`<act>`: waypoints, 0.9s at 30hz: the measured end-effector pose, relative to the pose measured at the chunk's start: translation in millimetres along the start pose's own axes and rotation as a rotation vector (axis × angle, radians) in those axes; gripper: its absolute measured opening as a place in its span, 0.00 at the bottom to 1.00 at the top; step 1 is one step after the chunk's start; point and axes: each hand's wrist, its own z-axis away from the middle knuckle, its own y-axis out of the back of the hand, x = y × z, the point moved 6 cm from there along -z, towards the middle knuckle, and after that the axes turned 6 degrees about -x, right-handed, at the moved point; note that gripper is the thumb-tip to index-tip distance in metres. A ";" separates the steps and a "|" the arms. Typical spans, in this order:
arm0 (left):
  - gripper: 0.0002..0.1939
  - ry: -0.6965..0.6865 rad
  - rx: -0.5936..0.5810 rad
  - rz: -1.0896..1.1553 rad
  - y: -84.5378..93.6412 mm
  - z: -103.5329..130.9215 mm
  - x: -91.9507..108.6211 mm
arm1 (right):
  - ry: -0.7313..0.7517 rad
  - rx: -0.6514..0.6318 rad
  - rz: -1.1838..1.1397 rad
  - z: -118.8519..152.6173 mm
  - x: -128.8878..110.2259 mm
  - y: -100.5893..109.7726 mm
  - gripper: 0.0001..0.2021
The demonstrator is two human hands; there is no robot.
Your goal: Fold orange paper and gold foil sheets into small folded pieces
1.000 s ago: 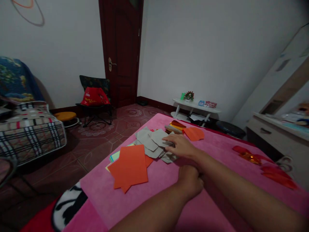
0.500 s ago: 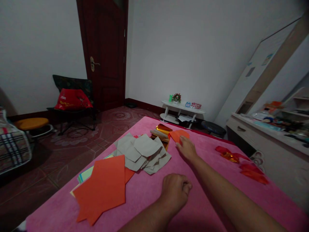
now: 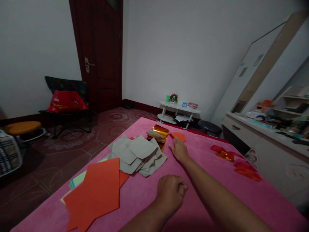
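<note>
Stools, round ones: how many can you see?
2. The yellow stool is at the left, near the chair with the red bag; the dark stool is just beyond the pink cloth, towards the right. Others may be hidden.

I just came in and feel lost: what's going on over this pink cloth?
The right hand reaches out, fingertips at the small orange sheet. The left hand is curled near the pink cloth, nothing visible in it. A loose pile of grey paper pieces lies between larger orange sheets and shiny gold foil.
</note>
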 end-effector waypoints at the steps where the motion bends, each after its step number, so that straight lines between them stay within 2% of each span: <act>1: 0.11 -0.001 0.006 0.009 -0.5 -0.5 -1.1 | 0.015 0.049 -0.044 3.2 -3.6 12.3 0.22; 4: 0.10 -0.006 0.056 0.134 -1.9 -3.9 -5.6 | 0.057 0.216 -0.191 27.9 -17.9 61.4 0.21; 6: 0.10 -0.003 0.096 0.364 -2.0 -7.2 -8.5 | 0.055 0.332 -0.316 57.1 -28.2 95.5 0.21; 8: 0.17 -0.001 0.103 0.706 -1.7 -9.5 -8.4 | -0.017 0.440 -0.873 91.7 -26.6 118.1 0.17; 9: 0.22 -0.008 0.087 0.888 -1.3 -9.9 -6.2 | -0.089 0.430 -1.077 107.7 -25.8 121.0 0.16; 11: 0.28 -0.052 0.012 1.173 1.4 -8.4 3.4 | -0.226 0.342 -1.294 136.0 -25.4 118.7 0.15; 13: 0.26 -0.107 -0.036 1.354 8.2 -4.0 12.6 | -0.280 0.311 -1.410 158.5 -20.6 115.1 0.13; 15: 0.24 -0.092 -0.073 1.447 12.2 0.6 15.9 | -0.320 0.295 -1.468 174.1 -10.0 108.6 0.11; 21: 0.20 0.016 -0.107 1.380 11.0 1.8 9.6 | -0.422 0.264 -1.586 193.4 25.3 85.7 0.10; 27: 0.18 0.029 -0.104 1.323 6.4 -3.0 9.3 | -0.467 0.270 -1.661 198.6 38.1 76.2 0.10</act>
